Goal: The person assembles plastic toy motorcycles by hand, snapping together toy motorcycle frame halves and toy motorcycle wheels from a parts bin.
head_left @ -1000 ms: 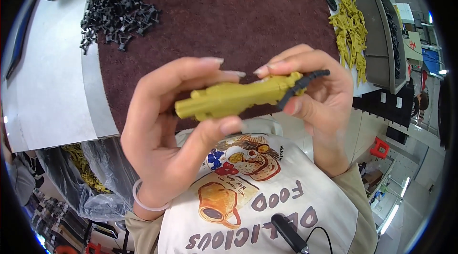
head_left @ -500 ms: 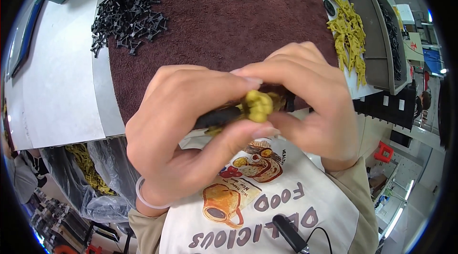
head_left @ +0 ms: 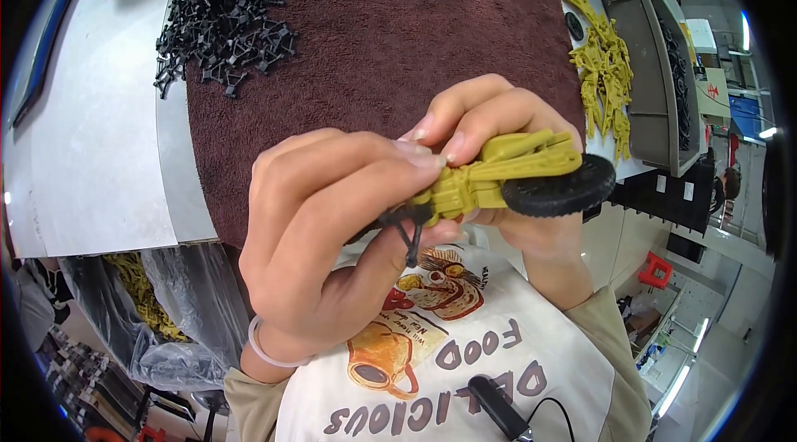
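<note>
A yellow toy motorcycle (head_left: 465, 191) is held in the air between both hands, over the near edge of the brown cloth. Its black ridged wheel (head_left: 560, 186) points right, and a thin black forked part (head_left: 410, 234) sticks out on the left side. My left hand (head_left: 324, 218) is closed round the left end, fingers over the top and thumb below, hiding much of that end. The fingertips of my right hand (head_left: 498, 118) press on the yellow body from behind, near the left fingertips; its thumb is mostly hidden behind the toy.
A heap of small black forked parts (head_left: 220, 27) lies at the far left of the brown towel (head_left: 398, 35). Yellow toy bodies (head_left: 603, 68) and black wheels (head_left: 574, 25) lie at the right, beside a grey bin (head_left: 652, 102). A plastic-lined container (head_left: 187, 301) with yellow parts stands lower left.
The toy motorcycle has turned in my hands, so its yellow side and a black wheel now show at the right. My right fingers have shifted left and behind it.
</note>
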`<move>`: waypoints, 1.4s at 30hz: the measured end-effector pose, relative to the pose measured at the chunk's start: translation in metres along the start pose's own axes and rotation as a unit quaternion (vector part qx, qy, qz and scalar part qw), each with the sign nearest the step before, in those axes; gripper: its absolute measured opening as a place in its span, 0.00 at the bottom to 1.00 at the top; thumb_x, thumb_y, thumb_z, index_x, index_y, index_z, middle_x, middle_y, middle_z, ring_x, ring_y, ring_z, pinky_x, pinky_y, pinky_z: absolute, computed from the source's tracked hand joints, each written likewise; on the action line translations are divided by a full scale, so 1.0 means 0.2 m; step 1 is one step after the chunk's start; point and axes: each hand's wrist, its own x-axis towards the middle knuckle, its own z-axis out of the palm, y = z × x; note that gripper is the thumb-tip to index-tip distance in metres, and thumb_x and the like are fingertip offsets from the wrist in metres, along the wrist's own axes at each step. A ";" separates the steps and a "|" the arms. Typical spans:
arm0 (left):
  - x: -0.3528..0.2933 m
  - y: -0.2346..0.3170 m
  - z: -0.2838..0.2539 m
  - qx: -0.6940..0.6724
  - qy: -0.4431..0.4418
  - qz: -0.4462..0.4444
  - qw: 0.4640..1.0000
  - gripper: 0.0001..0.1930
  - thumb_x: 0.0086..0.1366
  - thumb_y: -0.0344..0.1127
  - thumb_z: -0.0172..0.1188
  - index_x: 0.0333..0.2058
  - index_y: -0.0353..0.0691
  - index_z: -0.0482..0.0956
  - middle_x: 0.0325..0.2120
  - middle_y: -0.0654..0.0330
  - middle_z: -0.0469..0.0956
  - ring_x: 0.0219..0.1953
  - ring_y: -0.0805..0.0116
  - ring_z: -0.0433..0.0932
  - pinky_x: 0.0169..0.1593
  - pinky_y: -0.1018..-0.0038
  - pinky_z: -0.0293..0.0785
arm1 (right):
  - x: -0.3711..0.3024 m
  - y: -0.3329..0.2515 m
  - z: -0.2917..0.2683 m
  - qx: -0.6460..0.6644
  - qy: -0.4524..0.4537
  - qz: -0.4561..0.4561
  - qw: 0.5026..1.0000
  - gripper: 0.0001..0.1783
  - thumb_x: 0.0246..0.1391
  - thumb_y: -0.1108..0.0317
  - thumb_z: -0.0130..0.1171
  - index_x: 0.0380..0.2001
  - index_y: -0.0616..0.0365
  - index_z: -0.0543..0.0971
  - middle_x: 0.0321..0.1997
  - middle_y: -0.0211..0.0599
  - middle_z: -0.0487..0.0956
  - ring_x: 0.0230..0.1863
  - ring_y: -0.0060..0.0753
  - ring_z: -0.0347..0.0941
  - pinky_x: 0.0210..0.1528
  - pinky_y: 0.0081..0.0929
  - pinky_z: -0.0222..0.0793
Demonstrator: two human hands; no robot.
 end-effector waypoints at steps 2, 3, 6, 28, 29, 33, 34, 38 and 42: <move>0.00 0.01 -0.01 0.018 -0.016 0.009 1.000 0.17 0.56 0.37 0.68 0.39 0.30 0.77 0.39 0.50 0.75 0.42 0.63 0.76 0.45 0.73 0.74 | -0.01 0.01 0.03 0.031 0.016 0.012 0.999 0.23 0.41 0.70 0.73 0.39 0.62 0.73 0.44 0.46 0.73 0.46 0.36 0.75 0.52 0.33 0.74; -0.01 0.01 -0.01 0.019 -0.016 0.008 1.000 0.17 0.56 0.37 0.68 0.39 0.30 0.77 0.39 0.50 0.75 0.42 0.63 0.76 0.45 0.73 0.74 | -0.02 0.02 0.05 0.073 0.040 0.006 0.997 0.24 0.41 0.67 0.74 0.40 0.62 0.73 0.44 0.46 0.72 0.46 0.36 0.75 0.52 0.33 0.74; -0.03 0.00 0.00 -0.035 0.021 -0.028 0.999 0.17 0.55 0.37 0.68 0.38 0.31 0.77 0.37 0.51 0.76 0.40 0.62 0.76 0.44 0.71 0.73 | -0.03 0.03 0.07 0.094 0.053 -0.007 0.994 0.26 0.41 0.63 0.74 0.40 0.61 0.73 0.43 0.45 0.72 0.46 0.37 0.74 0.51 0.33 0.74; -0.03 0.02 0.01 -0.060 0.049 -0.002 0.997 0.20 0.32 0.25 0.63 0.32 0.41 0.86 0.31 0.66 0.82 0.29 0.73 0.76 0.38 0.79 0.59 | -0.07 0.03 0.11 -0.032 0.104 -0.090 0.990 0.16 0.36 0.75 0.74 0.31 0.62 0.79 0.33 0.45 0.79 0.32 0.28 0.77 0.33 0.20 0.73; -0.03 0.01 0.02 -0.068 0.060 -0.002 0.996 0.19 0.34 0.24 0.64 0.32 0.40 0.84 0.30 0.64 0.82 0.29 0.72 0.76 0.38 0.78 0.59 | -0.06 0.03 0.11 -0.030 0.103 -0.091 0.990 0.16 0.36 0.75 0.74 0.31 0.62 0.79 0.33 0.45 0.79 0.32 0.28 0.77 0.33 0.20 0.73; -0.03 -0.04 0.02 -0.149 0.072 -0.036 0.986 0.14 0.46 0.20 0.62 0.35 0.32 0.80 0.33 0.53 0.79 0.32 0.62 0.79 0.39 0.71 0.74 | -0.02 0.10 0.09 0.067 0.061 -0.078 0.993 0.28 0.38 0.70 0.76 0.42 0.67 0.74 0.43 0.46 0.76 0.41 0.28 0.76 0.42 0.21 0.72; -0.03 -0.05 0.01 -0.187 0.069 -0.048 0.979 0.13 0.47 0.20 0.62 0.35 0.31 0.80 0.34 0.51 0.79 0.32 0.60 0.79 0.39 0.69 0.76 | -0.01 0.10 0.08 0.077 0.045 -0.082 0.993 0.31 0.39 0.71 0.75 0.45 0.69 0.71 0.44 0.47 0.75 0.43 0.28 0.75 0.45 0.22 0.72; -0.01 -0.04 -0.09 -0.178 0.076 -0.103 0.976 0.11 0.50 0.22 0.67 0.35 0.29 0.81 0.34 0.49 0.80 0.35 0.64 0.80 0.36 0.75 0.77 | -0.02 0.06 0.10 0.174 0.066 -0.014 0.982 0.30 0.46 0.73 0.70 0.50 0.70 0.67 0.48 0.49 0.72 0.49 0.37 0.73 0.51 0.29 0.72; -0.06 -0.08 -0.28 -0.207 0.127 -0.171 0.955 0.10 0.53 0.21 0.66 0.35 0.27 0.79 0.35 0.52 0.81 0.37 0.69 0.79 0.40 0.78 0.75 | -0.04 0.04 0.12 0.050 0.081 0.052 0.994 0.24 0.48 0.68 0.69 0.45 0.67 0.71 0.43 0.43 0.72 0.42 0.32 0.73 0.46 0.27 0.70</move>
